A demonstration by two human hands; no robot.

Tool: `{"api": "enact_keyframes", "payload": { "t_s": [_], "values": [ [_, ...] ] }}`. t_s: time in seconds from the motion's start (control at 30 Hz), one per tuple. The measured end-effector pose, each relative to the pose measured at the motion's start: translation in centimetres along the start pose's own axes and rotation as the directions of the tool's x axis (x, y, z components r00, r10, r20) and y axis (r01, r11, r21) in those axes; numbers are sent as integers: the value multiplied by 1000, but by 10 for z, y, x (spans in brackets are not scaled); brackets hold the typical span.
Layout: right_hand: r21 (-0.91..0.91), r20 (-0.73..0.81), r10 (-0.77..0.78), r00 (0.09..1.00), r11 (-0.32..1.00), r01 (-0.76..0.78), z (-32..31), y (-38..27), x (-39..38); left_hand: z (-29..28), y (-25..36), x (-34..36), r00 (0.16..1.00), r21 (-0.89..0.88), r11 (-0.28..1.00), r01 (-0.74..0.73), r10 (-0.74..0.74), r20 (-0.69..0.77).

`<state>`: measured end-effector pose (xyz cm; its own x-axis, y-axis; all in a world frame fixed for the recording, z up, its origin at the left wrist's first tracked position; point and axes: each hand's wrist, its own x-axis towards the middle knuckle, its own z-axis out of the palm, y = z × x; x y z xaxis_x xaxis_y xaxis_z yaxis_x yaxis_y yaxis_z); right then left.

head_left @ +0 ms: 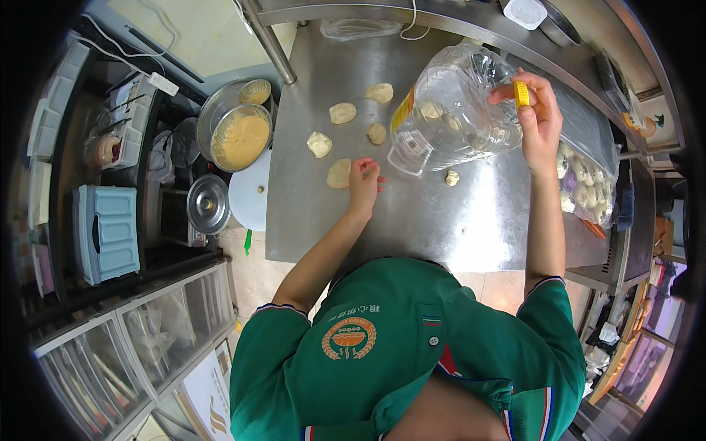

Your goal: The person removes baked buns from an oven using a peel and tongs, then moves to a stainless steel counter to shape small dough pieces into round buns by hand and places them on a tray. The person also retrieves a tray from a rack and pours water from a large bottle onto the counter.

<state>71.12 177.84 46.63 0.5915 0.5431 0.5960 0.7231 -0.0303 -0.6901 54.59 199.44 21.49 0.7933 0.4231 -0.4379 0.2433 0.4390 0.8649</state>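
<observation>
Workbench (pixel 493 187) seen from above; clock positions are read about the left hand (pixel 363 184), with twelve o'clock pointing away from the wearer. Nearest, a green shirt (pixel 397 309) occupies six o'clock. A small dough lump (pixel 451 178) lies at three; a flattened dough round (pixel 337 173) lies at nine, just beside the left fingers. Four further dough pieces (pixel 318 145) stand apart at ten, eleven and just past twelve, presumably spaced so that they do not stick together. At two o'clock, a large clear plastic jug (pixel 460 143) reaches from near these pieces to the right hand (pixel 540 110); it is probably steadied from that end, though whether it rests on the steel cannot be told. Between nine and ten, beyond the bench edge, a bowl of yellow mixture (pixel 239 140) sits in a wider basin, likely kept aside from the dough.

Pose: the left forearm slants inward from seven o'clock; its fingers are loosely curled, and whether they hold anything cannot be told. The right forearm runs nearly straight outward, wrist raised, thumb and fingers pinching a yellow cap (pixel 521 94); whether the cap is seated on the jug is unclear.
</observation>
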Motion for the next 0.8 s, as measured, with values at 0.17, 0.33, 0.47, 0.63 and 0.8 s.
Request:
{"api": "enact_keyframes", "payload": {
  "t_s": [0.17, 0.33, 0.47, 0.63, 0.8],
  "values": [
    [-38, 59, -22, 998, 999, 24, 1, -2, 6, -2, 4, -2, 999, 17, 1000, -25, 25, -21],
    [-78, 77, 7, 997, 997, -1, 5, 3, 12, 3, 12, -1, 992, 74, 990, -121, 123, -24],
    [-53, 15, 50, 999, 997, -49, 9, 12, 20, 6, 19, 2, 981, 100, 976, -192, 194, -4],
    [15, 39, 76, 996, 997, -76, 12, 18, 29, 6, 22, 7, 981, 98, 976, -193, 194, 1],
    [-34, 71, 60, 996, 998, -58, 13, 17, 28, 7, 19, 10, 978, 114, 972, -207, 207, 12]
  ]
}}
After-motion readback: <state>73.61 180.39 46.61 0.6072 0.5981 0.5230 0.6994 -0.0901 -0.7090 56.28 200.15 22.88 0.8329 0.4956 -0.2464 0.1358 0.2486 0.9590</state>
